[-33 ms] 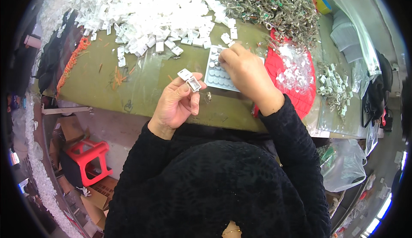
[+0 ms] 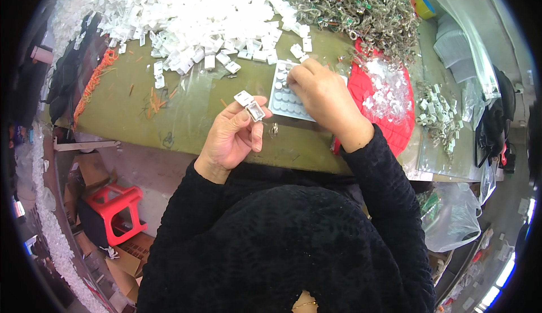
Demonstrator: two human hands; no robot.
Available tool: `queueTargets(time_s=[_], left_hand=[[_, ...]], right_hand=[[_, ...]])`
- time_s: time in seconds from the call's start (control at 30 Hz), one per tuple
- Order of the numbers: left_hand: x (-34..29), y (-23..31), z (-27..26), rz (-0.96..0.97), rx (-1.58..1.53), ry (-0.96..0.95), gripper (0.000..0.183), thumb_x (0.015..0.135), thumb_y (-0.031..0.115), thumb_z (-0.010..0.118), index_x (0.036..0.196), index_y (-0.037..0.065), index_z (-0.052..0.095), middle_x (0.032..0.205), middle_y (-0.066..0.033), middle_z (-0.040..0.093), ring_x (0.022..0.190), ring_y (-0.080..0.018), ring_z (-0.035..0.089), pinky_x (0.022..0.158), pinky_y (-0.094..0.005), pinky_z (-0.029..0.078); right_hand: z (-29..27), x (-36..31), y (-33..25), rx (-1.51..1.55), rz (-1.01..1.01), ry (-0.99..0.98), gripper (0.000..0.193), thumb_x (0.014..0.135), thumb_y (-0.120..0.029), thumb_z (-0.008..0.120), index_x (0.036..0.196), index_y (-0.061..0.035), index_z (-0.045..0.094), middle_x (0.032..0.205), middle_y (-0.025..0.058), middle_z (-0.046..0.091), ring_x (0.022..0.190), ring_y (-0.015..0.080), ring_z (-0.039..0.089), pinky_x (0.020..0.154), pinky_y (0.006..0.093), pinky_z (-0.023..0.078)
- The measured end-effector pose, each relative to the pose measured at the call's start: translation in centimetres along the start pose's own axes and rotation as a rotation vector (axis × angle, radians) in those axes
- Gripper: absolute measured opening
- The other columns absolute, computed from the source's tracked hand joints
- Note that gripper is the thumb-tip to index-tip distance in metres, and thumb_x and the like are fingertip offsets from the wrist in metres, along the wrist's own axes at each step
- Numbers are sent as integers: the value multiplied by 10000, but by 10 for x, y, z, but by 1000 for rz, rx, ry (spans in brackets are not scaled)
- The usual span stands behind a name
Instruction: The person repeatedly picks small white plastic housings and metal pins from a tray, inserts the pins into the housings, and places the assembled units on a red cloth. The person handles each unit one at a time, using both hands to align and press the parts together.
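My left hand pinches a small white hinged plastic case between thumb and fingers. Its lid is folded back, leaving the hollow inside facing up. A small coil of thin wire lies on or hangs above the table beside those fingers. To the right, my right hand reaches over a pale tray with rows of round pockets. Several silver discs like button cells sit at its left side. The right fingertips are pinched together at the tray; what they hold, if anything, is hidden.
A large heap of white plastic cases covers the back of the green table. Tangled clear-and-metal parts are piled at back right. Small clear pieces lie on red cloth; more white pieces lie farther right. A red stool stands lower left.
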State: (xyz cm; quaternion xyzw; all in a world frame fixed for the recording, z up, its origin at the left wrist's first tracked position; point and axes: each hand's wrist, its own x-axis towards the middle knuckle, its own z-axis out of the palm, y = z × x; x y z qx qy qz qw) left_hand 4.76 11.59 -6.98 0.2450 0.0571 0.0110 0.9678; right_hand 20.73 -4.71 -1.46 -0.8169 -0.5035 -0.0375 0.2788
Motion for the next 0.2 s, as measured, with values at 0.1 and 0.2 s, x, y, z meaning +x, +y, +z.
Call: queueTargets(time_s=[0.1,0.2], left_hand=[[1,1,0,-8,14,-25,423,957,157,609,1314,-48,514,1101,-175,662,701,-145,628,510,-293,563],[-1,0,-1,4,12,-43,427,955,164,617,1310,-50,517,1098,-178,664,709,-150,638,517,-295,568]], right_hand=[[-13,5,4,188,24,67,86,825,-14,664,901,-1,625,845,128,620,789,282,637,691,360,513],[-28,13,5,315,241,8,135,858,-10,664,992,-1,665,884,102,670,802,219,655,722,310,519]])
